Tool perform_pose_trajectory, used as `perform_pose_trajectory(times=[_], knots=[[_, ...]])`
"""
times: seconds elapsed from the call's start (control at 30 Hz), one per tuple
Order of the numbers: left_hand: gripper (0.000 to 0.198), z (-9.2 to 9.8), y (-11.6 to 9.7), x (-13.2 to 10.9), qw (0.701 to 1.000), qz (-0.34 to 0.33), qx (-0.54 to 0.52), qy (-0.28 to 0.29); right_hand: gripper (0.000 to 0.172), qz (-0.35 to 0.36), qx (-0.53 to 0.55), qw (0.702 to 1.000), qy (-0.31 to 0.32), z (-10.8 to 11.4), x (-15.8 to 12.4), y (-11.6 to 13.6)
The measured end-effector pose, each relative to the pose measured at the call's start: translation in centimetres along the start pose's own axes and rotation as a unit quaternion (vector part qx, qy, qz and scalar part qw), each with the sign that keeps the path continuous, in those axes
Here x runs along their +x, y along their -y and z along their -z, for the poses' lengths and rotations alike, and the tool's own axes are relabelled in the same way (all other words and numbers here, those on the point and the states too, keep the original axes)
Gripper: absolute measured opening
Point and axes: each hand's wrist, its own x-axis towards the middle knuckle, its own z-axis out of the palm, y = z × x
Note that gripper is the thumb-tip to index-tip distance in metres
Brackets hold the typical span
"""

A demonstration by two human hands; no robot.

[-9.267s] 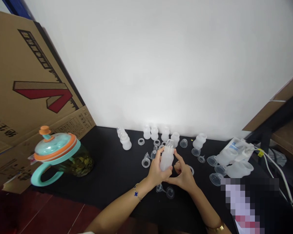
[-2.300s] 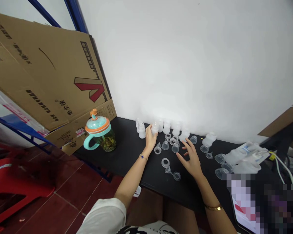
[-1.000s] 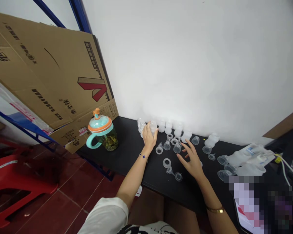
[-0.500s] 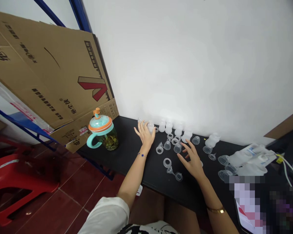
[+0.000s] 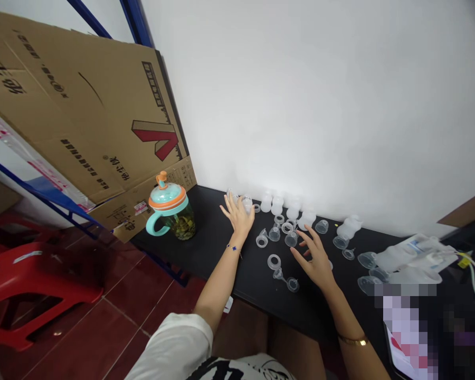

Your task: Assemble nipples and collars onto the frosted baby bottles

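Observation:
My left hand [image 5: 238, 217] rests with fingers spread at the back edge of the black table, against two small clear dome-topped pieces [image 5: 247, 202]. Part of these is hidden behind the fingers. My right hand [image 5: 315, 259] hovers over the table, fingers apart and nothing in them. Just left of it lie a clear cup-shaped piece [image 5: 291, 239] and several translucent rings. Nearer me is a ring [image 5: 274, 262], beside a small clear connector piece [image 5: 277, 274] and a round clear piece [image 5: 293, 285]. Small frosted bottles [image 5: 277, 205] stand in a row along the wall.
A lidded mug [image 5: 176, 214] with leaves in liquid stands at left, before a large cardboard box [image 5: 91, 116]. On the right are a tipped frosted bottle [image 5: 349, 227], a plastic bag of white pieces [image 5: 415, 256] and a phone [image 5: 404, 343]. A red stool [image 5: 39, 274] is on the floor.
The view has shifted slightly, so everything sits a little to the right. Both hands keep nearly the same place over the table.

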Motion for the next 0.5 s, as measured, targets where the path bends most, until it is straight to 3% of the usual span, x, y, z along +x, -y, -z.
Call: perform_pose_trajectory(times=[0.5], knots=[[0.061,-0.18,-0.12,-0.12,1.0,0.003,0.003,-0.007,0.049,-0.003,0.0,1.0,0.004,-0.01,-0.01,0.04]])
